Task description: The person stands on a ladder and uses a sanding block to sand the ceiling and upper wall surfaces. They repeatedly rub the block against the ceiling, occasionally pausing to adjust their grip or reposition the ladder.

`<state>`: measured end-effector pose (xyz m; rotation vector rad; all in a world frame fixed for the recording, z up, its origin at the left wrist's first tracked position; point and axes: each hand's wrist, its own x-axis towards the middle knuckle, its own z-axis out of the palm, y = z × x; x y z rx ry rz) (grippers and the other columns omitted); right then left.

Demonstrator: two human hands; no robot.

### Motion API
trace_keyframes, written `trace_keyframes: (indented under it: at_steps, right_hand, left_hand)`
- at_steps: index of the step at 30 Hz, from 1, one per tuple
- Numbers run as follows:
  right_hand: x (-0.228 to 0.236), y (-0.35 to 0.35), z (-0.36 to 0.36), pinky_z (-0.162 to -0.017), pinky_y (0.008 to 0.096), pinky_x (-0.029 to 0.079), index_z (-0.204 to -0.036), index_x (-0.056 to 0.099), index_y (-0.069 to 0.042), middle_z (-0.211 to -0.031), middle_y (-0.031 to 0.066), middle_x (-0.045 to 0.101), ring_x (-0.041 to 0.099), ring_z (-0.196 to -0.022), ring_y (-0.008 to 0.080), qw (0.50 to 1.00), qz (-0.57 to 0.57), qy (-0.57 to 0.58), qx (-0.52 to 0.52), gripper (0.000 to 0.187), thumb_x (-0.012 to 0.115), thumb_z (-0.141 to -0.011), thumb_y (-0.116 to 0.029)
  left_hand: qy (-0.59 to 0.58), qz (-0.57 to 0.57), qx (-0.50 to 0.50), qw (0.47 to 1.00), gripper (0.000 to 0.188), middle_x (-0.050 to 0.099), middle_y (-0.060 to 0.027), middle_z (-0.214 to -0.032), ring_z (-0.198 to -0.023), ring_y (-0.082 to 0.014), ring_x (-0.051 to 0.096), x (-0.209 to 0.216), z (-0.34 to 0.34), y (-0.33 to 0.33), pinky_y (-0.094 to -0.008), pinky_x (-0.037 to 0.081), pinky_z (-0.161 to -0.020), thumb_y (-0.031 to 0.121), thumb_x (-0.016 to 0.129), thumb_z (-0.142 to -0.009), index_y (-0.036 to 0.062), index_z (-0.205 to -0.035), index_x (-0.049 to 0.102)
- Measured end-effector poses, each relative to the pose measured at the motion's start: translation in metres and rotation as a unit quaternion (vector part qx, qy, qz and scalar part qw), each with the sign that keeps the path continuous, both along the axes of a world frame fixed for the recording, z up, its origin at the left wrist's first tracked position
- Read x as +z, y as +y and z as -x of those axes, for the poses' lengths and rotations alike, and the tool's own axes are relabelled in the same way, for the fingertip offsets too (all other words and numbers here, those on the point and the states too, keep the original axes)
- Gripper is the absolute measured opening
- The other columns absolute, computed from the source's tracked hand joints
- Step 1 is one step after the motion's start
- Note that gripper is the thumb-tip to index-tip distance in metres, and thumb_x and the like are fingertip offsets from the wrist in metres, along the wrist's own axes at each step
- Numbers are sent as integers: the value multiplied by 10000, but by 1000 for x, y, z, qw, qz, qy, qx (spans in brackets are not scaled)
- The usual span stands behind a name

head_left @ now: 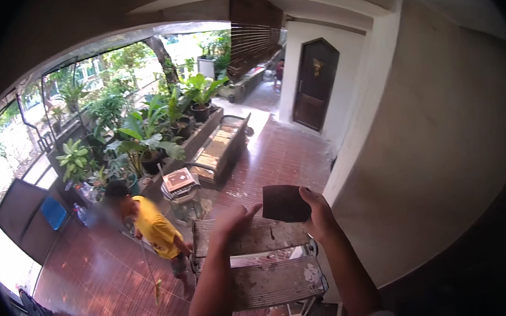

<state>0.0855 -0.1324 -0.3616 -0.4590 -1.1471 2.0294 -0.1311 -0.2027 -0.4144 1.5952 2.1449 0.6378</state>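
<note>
A dark brown, slightly bent rectangular sheet that looks like sandpaper (284, 204) is held up in front of me. My right hand (319, 214) grips its right edge, the thumb on the near face and the other fingers mostly hidden. Close by the sheet's left edge is my left hand (233, 223), thumb and forefinger loosely apart and pointing toward it; whether they touch it is unclear. Below both hands stands a stepladder (272, 282) with worn, paint-spotted metal treads.
At left, a person in a yellow shirt (156, 227) stands by the ladder, holding a long thin stick. Beyond are a wooden bench (227, 145), stacked boxes (179, 181) and potted plants (149, 138). A plain wall (430, 139) rises close on my right; a dark door (316, 83) is farther back.
</note>
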Motion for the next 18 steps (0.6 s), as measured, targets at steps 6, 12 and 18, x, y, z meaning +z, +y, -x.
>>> trace_keyframes:
  at_steps: [6, 12, 18]
  right_hand:
    - [-14, -64, -21, -942, 296, 432, -1138, 621, 47, -1087, 75, 647, 594, -1008, 158, 977, -71, -112, -169, 367, 556, -960, -266]
    - [-73, -41, -14, -700, 348, 474, -846, 676, 54, -691, 54, 634, 584, -697, 145, 877, -291, -288, -251, 471, 563, -945, -394]
    - [-61, -41, -21, -666, 344, 455, -846, 682, 39, -682, 50, 624, 581, -675, 155, 834, -380, -309, -254, 393, 552, -953, -316]
  left_hand:
    - [-3, 9, 18, 1000, 740, 643, -295, -877, -864, -433, 638, 4, 1, -1, -488, 478, -804, 636, 436, -900, -55, -807, 687]
    - [-48, -25, 40, 998, 568, 673, -235, -1001, -957, -404, 644, -7, 4, 11, -460, 496, -851, 557, 485, -904, 42, -976, 714]
    - [-29, 9, 55, 998, 572, 683, -218, -1005, -1004, -371, 643, -10, -7, 34, -448, 492, -873, 549, 496, -898, 25, -981, 709]
